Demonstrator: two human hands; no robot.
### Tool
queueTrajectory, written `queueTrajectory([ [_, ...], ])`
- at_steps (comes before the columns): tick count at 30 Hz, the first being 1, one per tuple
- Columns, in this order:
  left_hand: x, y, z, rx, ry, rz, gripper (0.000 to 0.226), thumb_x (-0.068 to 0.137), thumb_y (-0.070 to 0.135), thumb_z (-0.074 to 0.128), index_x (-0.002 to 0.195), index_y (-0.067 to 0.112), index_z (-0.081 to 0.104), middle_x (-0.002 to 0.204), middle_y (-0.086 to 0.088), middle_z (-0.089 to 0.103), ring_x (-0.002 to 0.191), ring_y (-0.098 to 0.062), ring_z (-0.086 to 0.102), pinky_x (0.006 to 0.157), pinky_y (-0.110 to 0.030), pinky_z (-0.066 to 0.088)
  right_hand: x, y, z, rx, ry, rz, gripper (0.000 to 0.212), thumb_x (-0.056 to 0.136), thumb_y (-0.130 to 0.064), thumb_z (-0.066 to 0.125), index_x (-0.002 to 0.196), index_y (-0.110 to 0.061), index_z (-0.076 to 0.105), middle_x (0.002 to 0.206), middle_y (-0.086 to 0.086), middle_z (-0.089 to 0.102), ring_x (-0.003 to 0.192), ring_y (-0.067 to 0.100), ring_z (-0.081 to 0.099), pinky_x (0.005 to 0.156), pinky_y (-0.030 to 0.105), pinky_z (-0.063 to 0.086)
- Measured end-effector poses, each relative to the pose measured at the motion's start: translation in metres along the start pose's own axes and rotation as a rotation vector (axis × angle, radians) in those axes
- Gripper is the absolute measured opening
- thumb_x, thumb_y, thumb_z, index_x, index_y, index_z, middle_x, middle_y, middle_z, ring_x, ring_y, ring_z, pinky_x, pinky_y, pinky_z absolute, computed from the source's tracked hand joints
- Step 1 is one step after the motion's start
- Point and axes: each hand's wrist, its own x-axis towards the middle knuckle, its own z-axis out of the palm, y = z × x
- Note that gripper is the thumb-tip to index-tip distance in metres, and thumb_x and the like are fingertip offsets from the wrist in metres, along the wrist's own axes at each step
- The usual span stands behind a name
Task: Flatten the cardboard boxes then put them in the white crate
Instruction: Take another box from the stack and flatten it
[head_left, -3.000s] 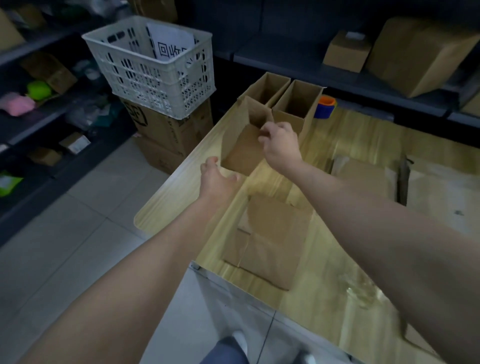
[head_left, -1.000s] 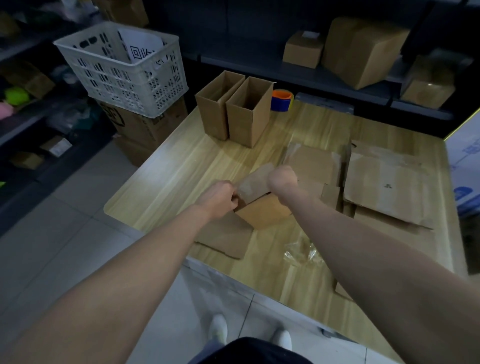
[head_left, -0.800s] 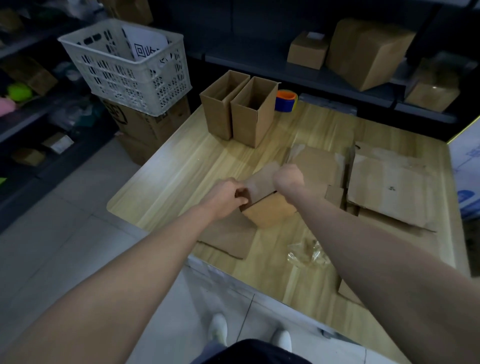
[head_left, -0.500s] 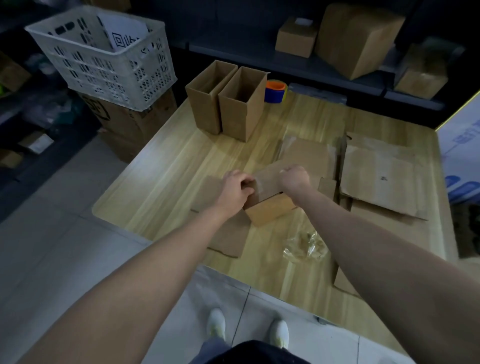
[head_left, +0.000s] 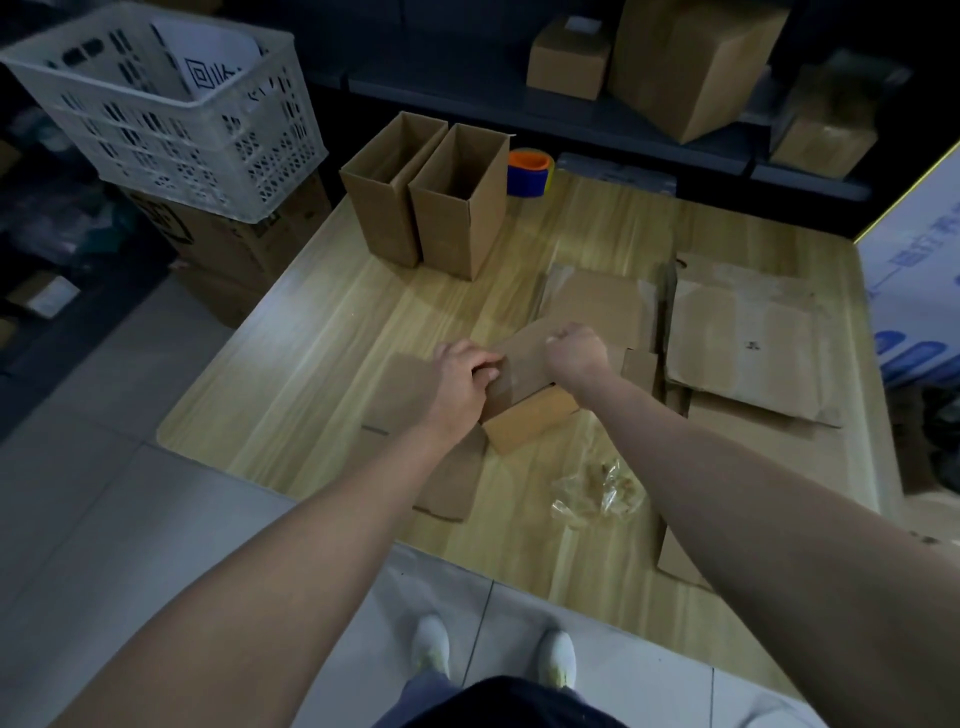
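Observation:
A small brown cardboard box (head_left: 524, 415) lies tipped on its side near the middle of the wooden table (head_left: 311, 353). My left hand (head_left: 462, 382) grips its left end and my right hand (head_left: 574, 353) is closed on its upper right edge. Under my left forearm lies a flattened box (head_left: 447, 478). Two upright open boxes (head_left: 431, 197) stand side by side at the table's far edge. The white crate (head_left: 171, 114) sits off the table to the far left, on top of a large carton, with a printed sheet inside it.
Flattened cardboard sheets (head_left: 737, 338) are stacked on the table's right side. A crumpled clear plastic wrap (head_left: 597, 488) lies near the front. An orange and blue tape roll (head_left: 527, 171) sits behind the upright boxes. Shelves with cartons (head_left: 685, 57) run along the back.
Three seconds ago my hands held this box upright beside the two standing boxes. It now lies on its side nearer me, with both hands shifted only slightly on it in the last second.

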Motion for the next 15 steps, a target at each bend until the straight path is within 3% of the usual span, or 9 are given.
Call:
queueTrajectory([
  [3,0.003,0.002,0.001,-0.03,0.008,-0.027,0.014,0.086,0.003,0.063,0.097,0.002,0.071,0.097,-0.011,0.063,0.099,-0.024,0.047,0.081,-0.018,0.031,0.0,-0.001,-0.001,-0.02,0.002,-0.008,0.034,0.097,-0.013,0.039,0.124,0.003,0.051,0.119,0.019,0.057,0.114,0.037,0.055,0.082,0.034,0.046],
  [5,0.01,0.004,0.0,-0.077,-0.022,-0.076,0.007,0.084,0.005,0.065,0.088,0.003,0.07,0.094,-0.01,0.063,0.1,-0.028,0.051,0.09,-0.032,0.039,-0.003,-0.003,-0.001,-0.027,0.014,-0.014,0.035,0.097,-0.013,0.04,0.127,0.003,0.05,0.125,0.021,0.056,0.115,0.037,0.054,0.088,0.036,0.047],
  [7,0.018,0.005,0.001,0.033,-0.074,-0.102,0.006,0.087,0.009,0.062,0.084,0.007,0.067,0.095,-0.007,0.062,0.102,-0.027,0.051,0.094,-0.043,0.039,-0.003,-0.001,-0.001,0.004,0.012,-0.019,0.037,0.097,-0.015,0.042,0.13,0.001,0.048,0.128,0.02,0.055,0.116,0.035,0.053,0.089,0.034,0.048],
  [10,0.021,0.005,-0.001,0.14,-0.147,-0.08,0.011,0.093,0.011,0.052,0.085,0.013,0.059,0.097,-0.002,0.055,0.104,-0.022,0.047,0.095,-0.037,0.037,-0.003,-0.002,-0.008,0.064,0.035,0.03,0.035,0.097,-0.017,0.043,0.127,0.0,0.052,0.117,0.016,0.057,0.107,0.031,0.056,0.072,0.03,0.044],
  [13,0.022,0.017,-0.009,-0.175,-0.045,-0.135,0.017,0.095,0.007,0.046,0.081,0.014,0.052,0.103,0.0,0.056,0.099,-0.016,0.05,0.089,-0.027,0.039,-0.001,-0.005,-0.025,0.165,0.031,0.097,0.033,0.095,-0.01,0.045,0.125,0.001,0.054,0.114,0.017,0.058,0.101,0.029,0.057,0.059,0.026,0.04],
  [15,0.026,0.031,-0.015,-0.414,0.066,-0.262,0.022,0.097,0.007,0.042,0.078,0.016,0.048,0.104,0.001,0.061,0.098,-0.015,0.055,0.087,-0.027,0.042,-0.006,-0.013,-0.036,0.233,0.035,0.131,0.034,0.092,-0.004,0.051,0.126,-0.002,0.052,0.118,0.013,0.058,0.102,0.026,0.056,0.063,0.024,0.039],
])
